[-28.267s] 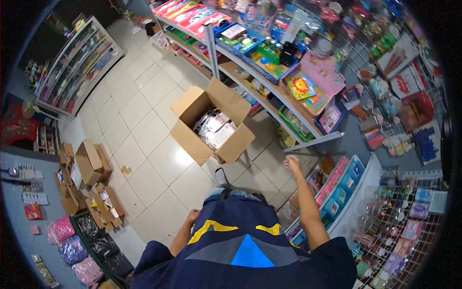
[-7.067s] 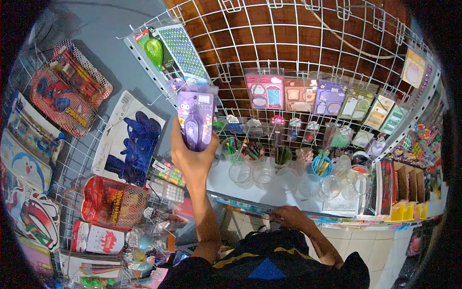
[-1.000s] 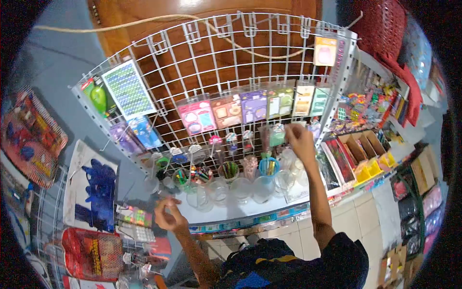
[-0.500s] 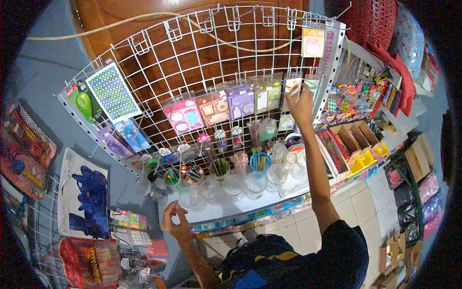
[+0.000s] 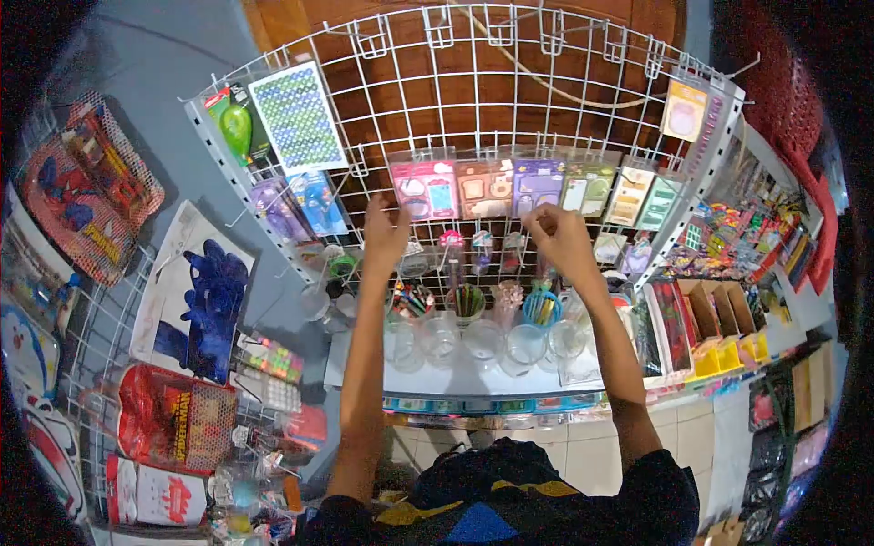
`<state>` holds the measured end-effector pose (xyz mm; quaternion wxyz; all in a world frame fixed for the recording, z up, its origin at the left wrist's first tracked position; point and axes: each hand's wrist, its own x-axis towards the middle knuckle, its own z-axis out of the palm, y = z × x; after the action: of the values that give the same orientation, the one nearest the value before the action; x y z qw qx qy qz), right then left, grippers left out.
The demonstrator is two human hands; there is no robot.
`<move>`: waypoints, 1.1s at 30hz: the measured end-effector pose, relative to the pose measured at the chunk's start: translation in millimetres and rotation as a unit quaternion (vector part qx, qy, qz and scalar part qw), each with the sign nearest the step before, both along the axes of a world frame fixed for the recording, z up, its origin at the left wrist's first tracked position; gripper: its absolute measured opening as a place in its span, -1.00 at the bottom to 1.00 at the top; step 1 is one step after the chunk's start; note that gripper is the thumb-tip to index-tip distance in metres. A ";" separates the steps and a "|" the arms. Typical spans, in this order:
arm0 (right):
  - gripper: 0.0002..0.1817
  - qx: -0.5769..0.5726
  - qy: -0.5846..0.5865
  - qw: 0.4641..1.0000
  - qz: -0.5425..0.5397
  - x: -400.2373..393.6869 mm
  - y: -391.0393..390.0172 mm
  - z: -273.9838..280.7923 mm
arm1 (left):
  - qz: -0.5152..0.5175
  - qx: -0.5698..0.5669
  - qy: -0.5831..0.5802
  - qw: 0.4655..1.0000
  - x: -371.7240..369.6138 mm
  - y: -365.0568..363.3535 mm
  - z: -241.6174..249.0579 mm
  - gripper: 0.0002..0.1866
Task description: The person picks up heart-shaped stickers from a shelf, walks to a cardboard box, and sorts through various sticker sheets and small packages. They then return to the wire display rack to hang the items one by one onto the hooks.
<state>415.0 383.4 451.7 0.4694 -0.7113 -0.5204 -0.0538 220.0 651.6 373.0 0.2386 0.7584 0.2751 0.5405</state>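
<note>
My left hand (image 5: 386, 238) is raised at the lower left corner of the pink memo-pad pack (image 5: 424, 189), fingers apart, holding nothing visible. My right hand (image 5: 564, 244) is up at the lower edge of the purple memo-pad pack (image 5: 537, 187), thumb and forefinger curled together; whatever is between the fingertips is hidden. A brown pack (image 5: 485, 188) hangs between these two. To the right in the same row are a green pack (image 5: 587, 193), a cream pack (image 5: 630, 196) and a mint pack (image 5: 659, 202). All hang on a white wire grid (image 5: 510, 100).
Below the hands, clear plastic cups (image 5: 482, 338) and a blue pencil holder (image 5: 543, 308) stand on a white shelf (image 5: 455, 382). At left hang blue gloves (image 5: 214, 305) and a red Spider-Man pack (image 5: 173, 414). Cardboard boxes (image 5: 719, 305) and yellow bins (image 5: 719, 357) sit at right.
My right hand has moved left from the cream pack, which now hangs in the row. My left hand has risen from beside the cups to the pink pack. The view has shifted.
</note>
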 end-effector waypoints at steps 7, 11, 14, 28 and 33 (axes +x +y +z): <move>-0.71 -0.072 0.044 0.996 0.022 -12.9 -5.2 -16.1 | -0.057 -0.126 -0.094 0.986 25.3 -9.2 9.4 -0.46; -0.70 -0.050 0.037 0.997 0.043 -7.3 -8.2 -24.7 | -0.022 -0.134 -0.081 0.987 24.7 -29.3 28.0 -0.42; -0.70 -0.042 0.036 0.997 0.054 -4.3 -6.1 -32.1 | -0.016 -0.121 -0.090 0.988 27.7 -29.0 24.0 -0.50; -0.80 -0.085 0.044 0.984 0.150 -41.1 10.4 -13.9 | -0.227 -0.254 -0.167 0.925 -13.8 -60.8 53.0 -0.78; -0.75 0.049 0.090 0.981 0.163 -56.9 31.9 -15.1 | -0.221 -0.263 -0.147 0.927 -32.8 -85.5 65.2 -0.76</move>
<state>358.1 415.3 436.6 0.5508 -0.5951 -0.5819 0.0622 187.2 566.1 438.2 0.5811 0.6217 0.1946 0.4879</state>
